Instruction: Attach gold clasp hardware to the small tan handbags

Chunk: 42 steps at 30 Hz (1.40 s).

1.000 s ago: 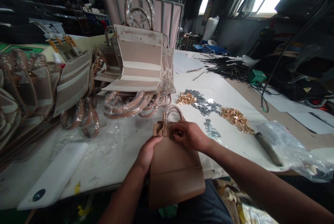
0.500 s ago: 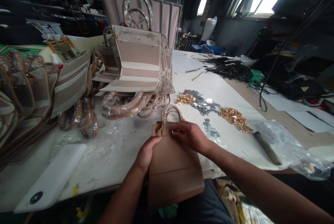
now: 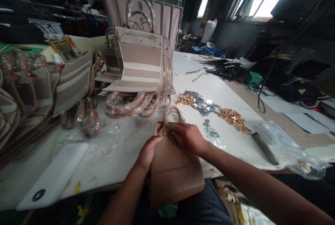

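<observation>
A brown handbag panel (image 3: 175, 169) rests over my lap against the table edge. Its looped handle (image 3: 176, 109), wrapped in clear film, stands up at the top end. My left hand (image 3: 148, 151) grips the panel's left edge, thumb on top near a handle tab (image 3: 164, 129); its other fingers are hidden underneath. My right hand (image 3: 188, 137) is closed over the panel's top right, its fingertips pressed close to the handle base. Small gold metal fittings showed in these fingers a moment ago; the fingers now cover them.
Gold fittings (image 3: 234, 120) and silver metal plates (image 3: 205, 104) lie in heaps beyond my right hand. Stacked bag panels (image 3: 141, 53) with wrapped handles stand ahead and left. A white power bank-like block (image 3: 56, 176) lies front left; a dark tool (image 3: 265, 150) lies right beside clear plastic.
My right fingers have closed down nearer the handle base, and the gold fittings in them are now out of sight. My left hand keeps its hold on the panel.
</observation>
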{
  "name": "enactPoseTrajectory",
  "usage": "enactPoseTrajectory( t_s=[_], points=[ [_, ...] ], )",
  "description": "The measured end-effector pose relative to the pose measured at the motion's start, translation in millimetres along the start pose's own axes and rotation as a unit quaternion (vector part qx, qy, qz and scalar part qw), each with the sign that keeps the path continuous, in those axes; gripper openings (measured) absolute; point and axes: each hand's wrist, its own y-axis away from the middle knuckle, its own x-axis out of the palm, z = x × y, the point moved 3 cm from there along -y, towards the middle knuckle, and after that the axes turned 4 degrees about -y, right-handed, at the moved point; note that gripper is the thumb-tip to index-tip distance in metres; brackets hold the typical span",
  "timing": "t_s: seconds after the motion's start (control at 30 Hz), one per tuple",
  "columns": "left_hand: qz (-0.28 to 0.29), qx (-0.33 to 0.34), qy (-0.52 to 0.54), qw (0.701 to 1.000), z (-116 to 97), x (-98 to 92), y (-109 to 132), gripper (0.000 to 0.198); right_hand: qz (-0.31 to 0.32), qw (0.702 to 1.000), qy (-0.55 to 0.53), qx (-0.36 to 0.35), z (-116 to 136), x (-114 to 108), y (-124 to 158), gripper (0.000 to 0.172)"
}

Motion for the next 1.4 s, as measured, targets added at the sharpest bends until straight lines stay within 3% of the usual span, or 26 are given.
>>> enactPoseTrajectory(
  t_s=[0.4,0.53,0.77,1.13,1.27,1.4],
  points=[
    [-0.020,0.002,-0.009,1.000,5,-5.4,-5,0.038,-0.010,0.999,0.034,0.002,8,6,-5,0.011],
    [-0.033,-0.006,-0.012,0.999,2,-4.0,-5,0.031,-0.016,1.000,-0.018,0.012,2,1,-7,0.010],
    [-0.032,-0.036,-0.001,0.999,-1,0.5,3,0.032,0.035,0.983,-0.161,-0.078,-17,-15,-16,0.008],
    [-0.061,-0.072,0.005,0.996,-4,5.6,5,0.026,0.010,0.994,-0.083,-0.067,-15,1,-11,0.005],
    [-0.070,-0.070,0.008,0.995,-4,6.0,6,0.026,0.024,0.996,-0.060,-0.058,-11,-1,-11,0.009],
    [-0.069,-0.066,0.017,0.995,-3,8.5,8,0.027,0.073,0.990,-0.074,-0.093,-7,-11,-10,0.011]
  ],
)
